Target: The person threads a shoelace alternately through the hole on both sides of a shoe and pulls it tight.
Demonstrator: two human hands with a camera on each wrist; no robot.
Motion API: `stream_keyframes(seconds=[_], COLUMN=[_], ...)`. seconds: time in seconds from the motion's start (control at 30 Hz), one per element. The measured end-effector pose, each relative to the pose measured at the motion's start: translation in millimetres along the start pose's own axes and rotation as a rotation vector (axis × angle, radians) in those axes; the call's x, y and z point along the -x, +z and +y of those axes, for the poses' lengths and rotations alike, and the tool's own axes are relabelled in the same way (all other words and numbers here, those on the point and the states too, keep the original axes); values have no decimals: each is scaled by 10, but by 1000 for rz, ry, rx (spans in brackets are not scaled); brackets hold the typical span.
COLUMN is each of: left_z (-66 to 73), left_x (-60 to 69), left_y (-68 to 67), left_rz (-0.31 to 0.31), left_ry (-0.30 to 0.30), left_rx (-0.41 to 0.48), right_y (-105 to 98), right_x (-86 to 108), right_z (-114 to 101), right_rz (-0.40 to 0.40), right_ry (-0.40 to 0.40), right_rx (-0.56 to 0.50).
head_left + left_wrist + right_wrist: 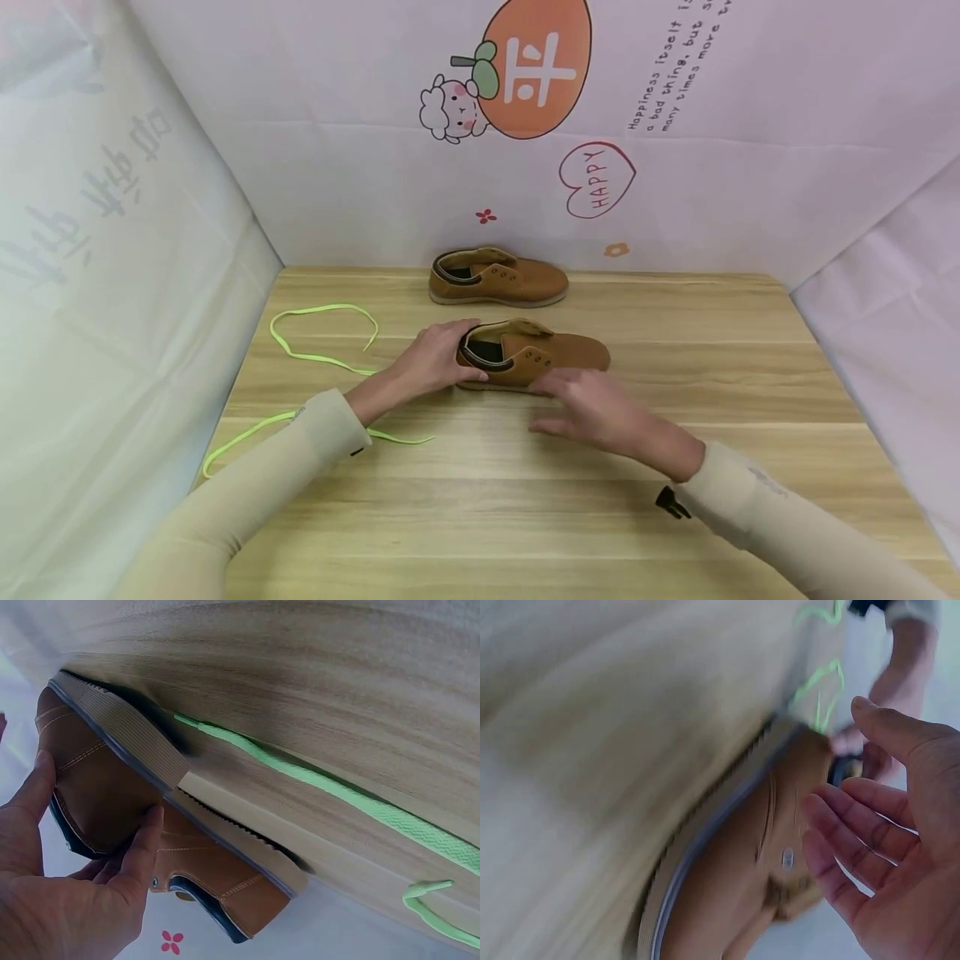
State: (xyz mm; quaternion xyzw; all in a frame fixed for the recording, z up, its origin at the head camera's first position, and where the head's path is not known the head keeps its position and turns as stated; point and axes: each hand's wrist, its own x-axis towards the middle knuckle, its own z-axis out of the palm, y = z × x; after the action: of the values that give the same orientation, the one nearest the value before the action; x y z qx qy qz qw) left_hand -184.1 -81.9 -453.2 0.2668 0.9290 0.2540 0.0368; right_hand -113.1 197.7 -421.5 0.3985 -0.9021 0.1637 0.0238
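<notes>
Two brown lace-up shoes without laces in their eyelets lie side by side on the table, toes to the right. My left hand [435,360] grips the near shoe [576,350] at its heel, thumb on the near side and fingers behind. In the left wrist view, the thumb and fingers of the left hand [71,907] span the heel of that shoe [101,780]. My right hand [596,410] hovers by the near shoe's front side, fingers apart and loosely bent. The right wrist view shows this hand [900,832] with nothing in its palm.
The far shoe [536,282] stands close to the printed back cloth [345,183]. A yellow-green shoelace [315,309] curves on the table's left side, and another shoelace [243,435] lies nearer, partly under the left forearm. White cloth walls [892,275] border the table [487,517].
</notes>
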Motion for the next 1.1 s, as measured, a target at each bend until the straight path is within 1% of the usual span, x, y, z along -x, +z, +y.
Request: stream_keyframes(seconds=[0.07,0.17,0.27,0.37,0.5,0.6,0.67,0.77,0.9,1.0,1.1], left_z=[-1,6,34,78,134,167,195,248,321,366,388], left_x=[1,6,11,10,-15,-48,-77,-125,-187,-225,-255], left_y=[-3,-4,-12,-26,-31,-20,-10,3,8,12,19], left_rz=[9,31,68,98,119,137,144,111,21,-37,-71], left_ry=[14,46,101,162,227,270,292,287,239,212,197], left_rx=[8,17,8,-27,-59,-64,-59,-46,-11,14,10], right_y=[67,184,305,414,553,652,709,772,840,904,976], right_x=[-39,-104,-181,-261,-346,-396,-429,-495,-588,-645,-692], right_z=[-89,-207,-314,-413,-522,-606,-659,-740,-822,-857,-877], right_rz=[-31,-53,-81,-126,-190,-212,-209,-193,-166,-144,-103], right_ry=[-35,-78,-109,-132,-136,-126,-123,-127,-136,-142,-152], right_rx=[-30,-34,-43,-47,-39,-37,-31,-23,2,44,102])
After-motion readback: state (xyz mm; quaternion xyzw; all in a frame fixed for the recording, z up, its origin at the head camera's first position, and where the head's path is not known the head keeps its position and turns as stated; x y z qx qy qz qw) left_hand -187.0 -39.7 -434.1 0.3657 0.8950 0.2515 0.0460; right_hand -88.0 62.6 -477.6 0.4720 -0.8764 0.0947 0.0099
